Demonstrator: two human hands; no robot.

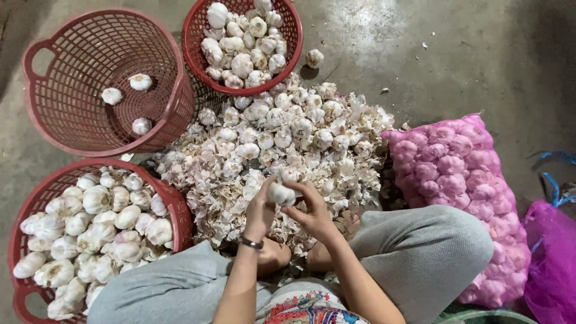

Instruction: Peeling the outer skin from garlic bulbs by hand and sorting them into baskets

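Observation:
A white garlic bulb (pixel 280 193) is held between both my hands just above my lap. My left hand (pixel 260 211), with a watch on the wrist, grips its left side. My right hand (pixel 310 211) pinches its right side with the fingertips. Right beyond the hands lies a big heap of garlic bulbs and loose papery skins (pixel 282 138) on the concrete floor. I sit cross-legged in grey trousers, my knees to either side.
Three red plastic baskets stand on the left: one near my left knee (pixel 174 207) full of bulbs, one at the back left (pixel 66 129) with three bulbs, one at the top centre (pixel 294 36) part full. A pink mesh sack of garlic (pixel 462 174) lies at right.

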